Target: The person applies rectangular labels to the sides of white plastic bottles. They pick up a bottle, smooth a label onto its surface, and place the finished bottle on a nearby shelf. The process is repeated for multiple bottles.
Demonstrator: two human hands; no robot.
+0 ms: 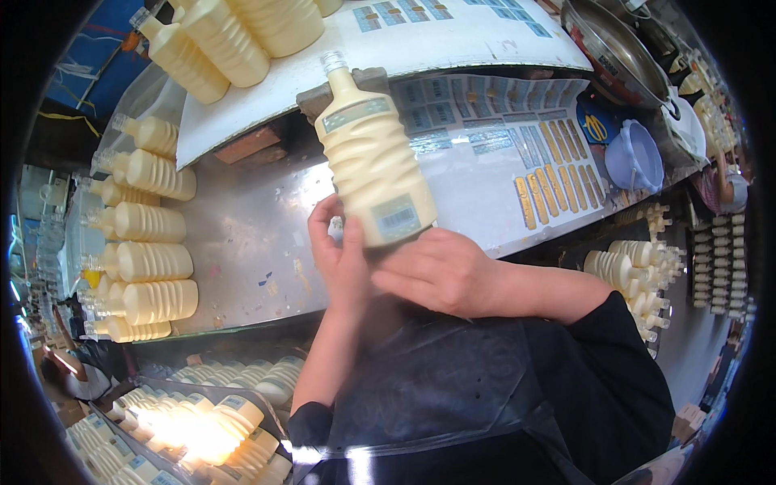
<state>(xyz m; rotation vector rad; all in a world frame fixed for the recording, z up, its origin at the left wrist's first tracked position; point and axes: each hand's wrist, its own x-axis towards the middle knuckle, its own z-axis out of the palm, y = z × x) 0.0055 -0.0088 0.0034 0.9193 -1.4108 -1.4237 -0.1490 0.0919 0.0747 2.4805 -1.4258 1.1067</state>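
A cream plastic bottle with wavy ridged sides and a clear threaded neck leans up and slightly left in front of me. A pale label with a barcode is on its lower face, and a patterned strip crosses its shoulder. My left hand is closed on the bottle's lower left edge, thumb at the front and fingers around the side. My right hand lies against the bottle's bottom right corner, slightly blurred, with its fingers stretched toward the left; some fingertips are hidden. The bottle's upper part is in front of a brick-like block.
Several cream bottles lie stacked at the left table edge; others stand on the white raised board. Sheets of blue labels and gold strips lie right. A lavender bucket and metal pan are beyond. Crated bottles sit below left.
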